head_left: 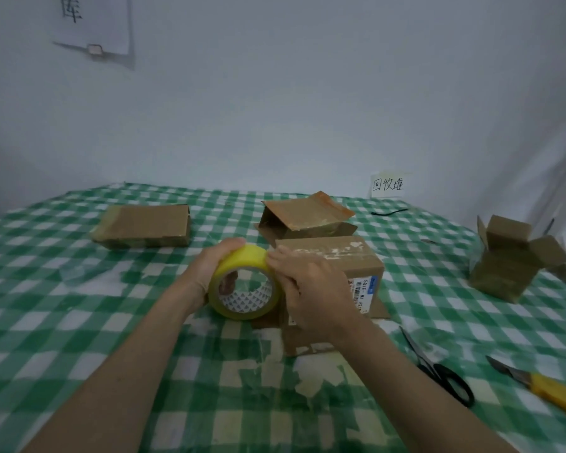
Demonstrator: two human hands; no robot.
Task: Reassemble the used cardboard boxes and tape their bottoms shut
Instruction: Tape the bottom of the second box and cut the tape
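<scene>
A yellowish roll of clear tape (pixel 242 259) is held upright above the checked table, just left of a brown cardboard box (pixel 356 256) with old tape marks and a printed label. My left hand (pixel 209 269) grips the roll from the left, fingers over its top and one fingertip inside the core. My right hand (pixel 304 286) pinches at the roll's right rim, in front of the box. Behind it lies a part-folded box (pixel 307 214) with loose flaps. A closed flat box (pixel 144 225) lies at the left. An open-flapped box (pixel 510 259) stands at the right.
Black-handled scissors (pixel 438 371) and a yellow utility knife (pixel 549 392) lie on the green-checked tablecloth (pixel 79 305) at the near right. A paper label (pixel 388 185) leans on the wall behind. A black cord (pixel 388 211) lies near it. The table's right edge runs past the open box.
</scene>
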